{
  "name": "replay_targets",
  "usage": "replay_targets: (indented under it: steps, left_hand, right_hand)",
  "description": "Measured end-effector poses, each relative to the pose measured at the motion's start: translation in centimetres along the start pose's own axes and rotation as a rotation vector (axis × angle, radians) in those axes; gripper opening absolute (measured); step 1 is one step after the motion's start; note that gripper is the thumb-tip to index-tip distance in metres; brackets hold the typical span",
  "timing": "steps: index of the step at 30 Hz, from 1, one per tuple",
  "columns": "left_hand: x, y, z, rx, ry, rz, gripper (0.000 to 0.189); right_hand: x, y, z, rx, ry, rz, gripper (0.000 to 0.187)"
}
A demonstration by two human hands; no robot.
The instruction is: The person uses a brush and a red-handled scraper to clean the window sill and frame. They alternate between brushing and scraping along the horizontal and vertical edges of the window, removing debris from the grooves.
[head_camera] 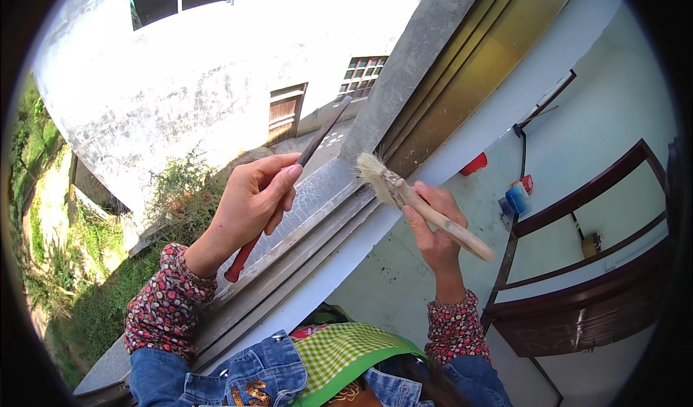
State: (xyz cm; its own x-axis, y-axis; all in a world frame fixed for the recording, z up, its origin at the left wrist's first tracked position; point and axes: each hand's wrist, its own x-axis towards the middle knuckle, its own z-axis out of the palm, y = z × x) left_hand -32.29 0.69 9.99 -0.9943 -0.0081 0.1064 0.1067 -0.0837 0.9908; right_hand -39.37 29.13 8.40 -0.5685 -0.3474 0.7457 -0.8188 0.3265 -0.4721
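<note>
My left hand grips a slim metal tool with a red handle. Its dark, tapering shaft points up and away over the sill; whether it is a file or a scraper I cannot tell. In my right hand is a flat bristle brush with a wooden handle. The brush's pale, splayed bristles are above the corner of a sliding-window frame. Grooved tracks run along the bottom of that frame, beneath and between both hands.
A bronze-coloured side jamb rises from the corner. Outside the opening are a grey ledge, shrubs and a weathered wall. Indoors, a red container, a blue-and-white object and dark wooden furniture stand on the right.
</note>
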Motion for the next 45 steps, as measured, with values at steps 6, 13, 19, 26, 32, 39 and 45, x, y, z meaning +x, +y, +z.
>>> replay_targets:
  steps: [6, 13, 19, 26, 32, 39, 45]
  left_hand:
    - [0.1, -0.3, 1.7, -0.08, -0.08, -0.024, 0.025]
    - [-0.5, -0.5, 6.2, -0.095, -0.257, -0.017, 0.021]
    - [-0.4, -2.7, 10.5, -0.068, -0.343, 0.058, 0.017]
    - [3.1, -4.1, 9.1, 0.205, -0.318, 0.174, 0.029]
    - [6.7, -6.3, 6.6, 1.128, -0.323, 0.731, 0.029]
    - [9.2, -8.4, 8.5, 1.432, -0.476, 0.742, 0.035]
    - [9.8, -9.0, 9.0, 1.471, -0.485, 0.717, 0.033]
  right_hand:
    - [-4.8, -0.4, -3.1, 0.128, 0.363, 0.095, 0.026]
    - [-7.5, -3.3, 0.1, 0.567, -0.217, 0.47, 0.028]
    - [-8.1, -3.2, -0.4, 0.739, -0.318, 0.637, 0.027]
    - [-9.5, -4.0, -1.6, 0.719, -0.106, 0.676, 0.026]
    - [-12.5, -2.3, -1.2, 0.702, 0.069, 0.658, 0.026]
    - [-12.5, -2.3, -0.8, 0.652, 0.113, 0.688, 0.024]
    - [-13.2, -1.2, -0.6, 0.663, 0.095, 0.742, 0.023]
